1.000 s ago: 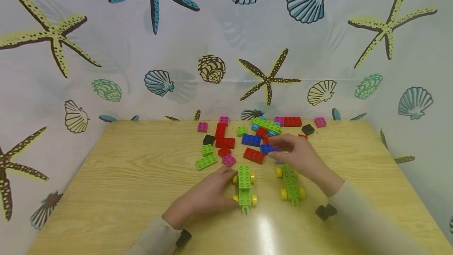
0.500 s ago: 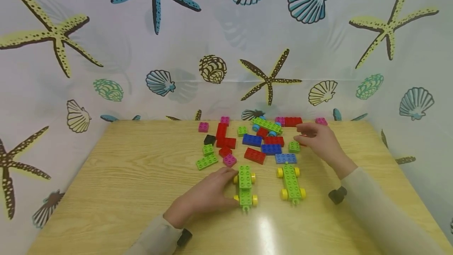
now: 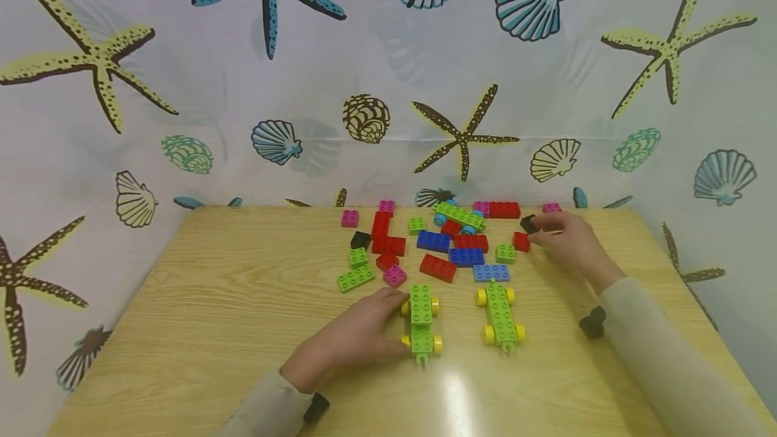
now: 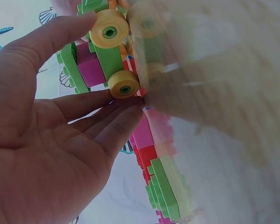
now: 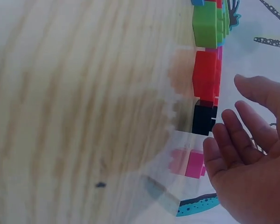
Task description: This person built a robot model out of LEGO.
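My left hand [image 3: 358, 330] holds a green toy-brick car [image 3: 421, 312] by its left side. In the left wrist view the thumb lies at one yellow wheel [image 4: 110, 30] and the fingers at the other wheel [image 4: 124, 85]. A magenta brick [image 4: 90, 66] sits between the car's base and a green top brick. My right hand [image 3: 573, 243] hovers at the back right beside a black brick [image 3: 529, 224]. In the right wrist view its fingers are loosely bent, with nothing between them, apart from the black brick [image 5: 203, 116].
A second green car base [image 3: 500, 315] with yellow wheels stands right of the held car. Behind lie red, blue, green and pink bricks and a green base with blue wheels [image 3: 458, 216]. A red brick [image 3: 521, 242] and a pink brick [image 3: 552, 208] are near my right hand.
My right hand has moved right and back from over the blue bricks to the black brick. The left hand and the held car have stayed in place.
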Demonstrator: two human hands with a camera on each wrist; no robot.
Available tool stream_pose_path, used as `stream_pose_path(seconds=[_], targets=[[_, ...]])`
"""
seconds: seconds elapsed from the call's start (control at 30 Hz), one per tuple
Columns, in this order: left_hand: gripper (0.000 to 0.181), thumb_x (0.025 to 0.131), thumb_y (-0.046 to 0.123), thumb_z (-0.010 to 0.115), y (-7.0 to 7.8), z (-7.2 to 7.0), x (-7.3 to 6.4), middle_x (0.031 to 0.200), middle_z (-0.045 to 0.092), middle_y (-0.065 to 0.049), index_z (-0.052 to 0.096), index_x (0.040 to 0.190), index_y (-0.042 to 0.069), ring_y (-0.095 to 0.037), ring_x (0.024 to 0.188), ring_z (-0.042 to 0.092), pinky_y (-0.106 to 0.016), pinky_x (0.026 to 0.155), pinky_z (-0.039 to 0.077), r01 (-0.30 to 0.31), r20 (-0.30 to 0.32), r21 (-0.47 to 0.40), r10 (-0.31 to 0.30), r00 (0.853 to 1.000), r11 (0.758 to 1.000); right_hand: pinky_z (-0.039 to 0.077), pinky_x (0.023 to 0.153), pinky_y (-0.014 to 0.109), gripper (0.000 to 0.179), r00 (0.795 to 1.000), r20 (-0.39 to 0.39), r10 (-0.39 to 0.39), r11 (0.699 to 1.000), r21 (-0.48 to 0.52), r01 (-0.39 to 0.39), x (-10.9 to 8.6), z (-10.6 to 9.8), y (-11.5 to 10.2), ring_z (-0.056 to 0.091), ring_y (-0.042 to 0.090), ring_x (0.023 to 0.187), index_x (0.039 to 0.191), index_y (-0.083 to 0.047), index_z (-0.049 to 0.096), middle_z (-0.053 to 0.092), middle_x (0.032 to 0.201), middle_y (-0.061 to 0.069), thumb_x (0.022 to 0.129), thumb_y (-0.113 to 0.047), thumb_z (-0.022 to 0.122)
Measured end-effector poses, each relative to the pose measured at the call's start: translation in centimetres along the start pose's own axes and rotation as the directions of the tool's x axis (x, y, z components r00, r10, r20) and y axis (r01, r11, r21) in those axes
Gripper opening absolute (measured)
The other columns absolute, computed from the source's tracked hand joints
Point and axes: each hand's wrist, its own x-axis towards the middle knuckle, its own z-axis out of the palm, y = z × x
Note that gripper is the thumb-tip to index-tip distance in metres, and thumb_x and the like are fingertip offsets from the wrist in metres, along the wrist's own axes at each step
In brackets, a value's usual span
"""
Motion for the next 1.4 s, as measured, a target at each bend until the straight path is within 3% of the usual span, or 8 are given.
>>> stream_pose_path(seconds=[0.33,0.67,1.17,1.4], targets=[[0.090,0.094,0.034,0.090,-0.1,0.1,0.0,0.178,0.044,-0.015,0.048,0.168,0.005,-0.041,0.169,0.038,-0.060,0.137,0.036,0.008,0.011,-0.005,-0.008,1.000,1.000,0.041,0.131,0.067,0.054,0.999,0.053,0.004,1.000,-0.028,-0.003,0.7,1.0,0.8,0.051,0.047,0.151,0.155,-0.006,0.063,0.059,0.163,0.025,0.108,-0.030,0.075],[0.091,0.094,0.033,0.089,-0.2,0.3,0.1,0.179,0.043,-0.015,0.047,0.169,0.005,-0.040,0.170,0.036,-0.060,0.137,0.035,0.010,0.017,-0.012,-0.009,1.000,1.000,0.041,0.130,0.069,0.053,0.999,0.050,0.000,0.997,-0.077,0.004,0.6,1.4,0.8,0.052,0.049,0.148,0.154,-0.004,0.065,0.059,0.159,0.028,0.107,-0.028,0.076],[0.092,0.092,0.029,0.089,-0.1,0.4,-0.1,0.179,0.043,-0.014,0.046,0.170,0.006,-0.040,0.169,0.038,-0.060,0.136,0.036,0.015,0.015,-0.016,-0.015,1.000,1.000,0.044,0.128,0.069,0.052,0.998,0.058,-0.015,0.994,-0.104,0.021,0.7,1.2,0.7,0.053,0.048,0.147,0.152,-0.006,0.067,0.061,0.159,0.026,0.107,-0.030,0.076],[0.093,0.092,0.029,0.088,0.0,0.2,-0.1,0.179,0.043,-0.012,0.044,0.171,0.009,-0.038,0.169,0.039,-0.059,0.137,0.036,0.030,0.017,-0.033,-0.030,0.999,0.999,0.051,0.123,0.064,0.050,0.998,0.026,-0.048,0.994,-0.097,0.051,-0.1,0.2,-1.2,0.060,0.044,0.141,0.152,-0.008,0.067,0.066,0.153,0.023,0.108,-0.031,0.075]])
